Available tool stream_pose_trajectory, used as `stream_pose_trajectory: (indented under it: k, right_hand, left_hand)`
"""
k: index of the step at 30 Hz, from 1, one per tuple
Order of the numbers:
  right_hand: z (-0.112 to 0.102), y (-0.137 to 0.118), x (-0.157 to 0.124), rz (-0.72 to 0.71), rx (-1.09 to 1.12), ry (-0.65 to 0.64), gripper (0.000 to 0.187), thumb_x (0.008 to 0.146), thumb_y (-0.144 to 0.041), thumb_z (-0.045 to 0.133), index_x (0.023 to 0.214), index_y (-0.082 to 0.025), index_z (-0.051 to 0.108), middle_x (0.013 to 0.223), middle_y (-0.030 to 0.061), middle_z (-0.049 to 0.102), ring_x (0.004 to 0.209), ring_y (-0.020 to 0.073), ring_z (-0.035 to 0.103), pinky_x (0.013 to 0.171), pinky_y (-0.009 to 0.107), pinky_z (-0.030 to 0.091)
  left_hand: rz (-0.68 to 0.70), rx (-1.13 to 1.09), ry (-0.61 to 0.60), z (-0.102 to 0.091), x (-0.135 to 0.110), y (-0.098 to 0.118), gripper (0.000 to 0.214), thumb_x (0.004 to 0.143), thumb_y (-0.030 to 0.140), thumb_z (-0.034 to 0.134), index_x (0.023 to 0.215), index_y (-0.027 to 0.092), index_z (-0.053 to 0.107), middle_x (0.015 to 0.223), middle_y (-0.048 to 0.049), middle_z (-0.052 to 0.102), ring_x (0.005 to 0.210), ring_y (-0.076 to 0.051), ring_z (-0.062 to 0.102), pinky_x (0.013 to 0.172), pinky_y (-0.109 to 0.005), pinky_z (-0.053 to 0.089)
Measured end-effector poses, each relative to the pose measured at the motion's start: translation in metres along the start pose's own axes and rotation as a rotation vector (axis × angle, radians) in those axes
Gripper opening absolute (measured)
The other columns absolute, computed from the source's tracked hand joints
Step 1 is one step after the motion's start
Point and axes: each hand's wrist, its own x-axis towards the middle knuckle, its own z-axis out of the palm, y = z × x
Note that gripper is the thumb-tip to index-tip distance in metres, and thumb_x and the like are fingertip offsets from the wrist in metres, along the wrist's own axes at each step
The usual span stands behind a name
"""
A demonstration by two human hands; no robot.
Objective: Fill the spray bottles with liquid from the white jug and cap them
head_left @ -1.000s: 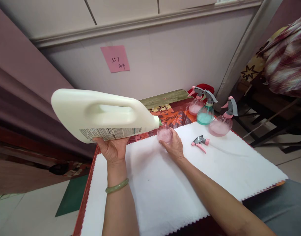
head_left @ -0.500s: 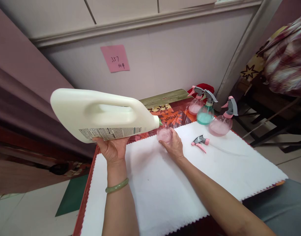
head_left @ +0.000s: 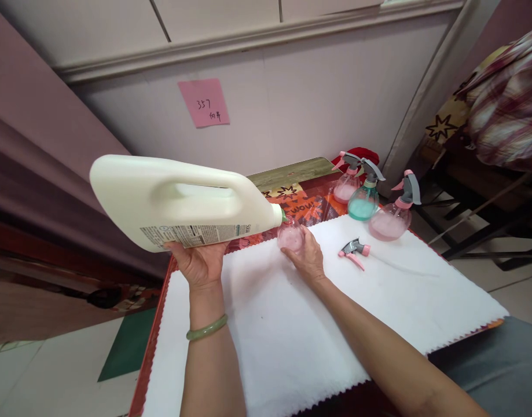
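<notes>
Indoors, white cloth (head_left: 283, 336) lies beneath the right hand (head_left: 308, 253)

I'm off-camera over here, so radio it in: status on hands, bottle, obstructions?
Left hand under tilted jug. Right hand around small pink bottle, jug's green spout at its mouth. Loose spray head lies right, touching neither hand.

- Pink paper (head_left: 204, 103), on the far wall (head_left: 326, 110), left of center: the number "357" is handwritten in dark strokes. Two handwritten Chinese characters stand below it, toward the right; their exact reading is uncertain.
- Jug (head_left: 161, 185), left: the printed label (head_left: 196, 236) carries dense dark lines, too small to read. A blue round mark (head_left: 165, 229) shows toward its left end.
- Patterned tablecloth (head_left: 301, 209), far side: dark printed capitals, legible as "WOW" or "MOM", followed by an exclamation mark.
</notes>
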Motion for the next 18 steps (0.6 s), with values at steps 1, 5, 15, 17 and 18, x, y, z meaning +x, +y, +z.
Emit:
stream_pose_trajectory:
  k: [1, 5, 15, 17, 18]
  right_hand:
    - [0.0, 0.0, 0.0, -0.001, 0.0, 0.0, 0.082, 0.077, -0.054, 0.073, 0.145, -0.021, 0.04, 0.142, 0.0149, 0.058, 0.13, 0.034, 0.056, 0.107, 0.052, 0.044]
    - [-0.0006, -0.0003, 0.0001, 0.006, 0.006, -0.007, 0.083, 0.076, -0.053, 0.074, 0.145, -0.021, 0.04, 0.141, 0.0144, 0.059, 0.13, 0.034, 0.056, 0.107, 0.051, 0.044]
    - [0.0018, 0.0029, -0.0006, -0.014, -0.011, 0.002, 0.084, 0.077, -0.055, 0.072, 0.146, -0.019, 0.039, 0.142, 0.0166, 0.058, 0.13, 0.0342, 0.055, 0.108, 0.052, 0.043]
    - [0.0015, 0.0027, -0.0007, -0.01, -0.012, -0.002, 0.084, 0.078, -0.056, 0.072, 0.146, -0.02, 0.039, 0.142, 0.0162, 0.057, 0.131, 0.0345, 0.055, 0.108, 0.052, 0.043]
    - [0.0012, 0.0025, -0.0006, -0.008, -0.01, -0.006, 0.083, 0.078, -0.056, 0.071, 0.146, -0.02, 0.039, 0.143, 0.0161, 0.057, 0.131, 0.0347, 0.055, 0.108, 0.053, 0.043]
  left_hand:
    - [0.002, -0.001, -0.002, -0.0003, 0.0, -0.0001, 0.069, 0.075, 0.066, 0.072, 0.138, 0.049, 0.052, 0.156, 0.0013, 0.047, 0.148, -0.03, 0.035, 0.115, -0.054, 0.037]
    - [0.001, 0.011, -0.045, 0.0001, -0.0001, 0.0004, 0.069, 0.074, 0.066, 0.072, 0.138, 0.049, 0.053, 0.157, 0.0007, 0.046, 0.148, -0.031, 0.035, 0.115, -0.056, 0.037]
    - [-0.026, -0.008, -0.001, -0.0015, 0.0006, -0.0006, 0.072, 0.072, 0.069, 0.073, 0.137, 0.047, 0.054, 0.157, -0.0009, 0.046, 0.149, -0.034, 0.033, 0.114, -0.061, 0.037]
    - [-0.029, -0.006, 0.004, -0.0018, 0.0005, -0.0008, 0.073, 0.071, 0.07, 0.073, 0.137, 0.047, 0.053, 0.157, -0.0006, 0.045, 0.149, -0.034, 0.032, 0.114, -0.061, 0.036]
    - [-0.028, -0.005, 0.004, -0.0017, 0.0005, -0.0007, 0.073, 0.071, 0.07, 0.072, 0.138, 0.047, 0.053, 0.157, -0.0003, 0.045, 0.149, -0.034, 0.032, 0.114, -0.061, 0.036]
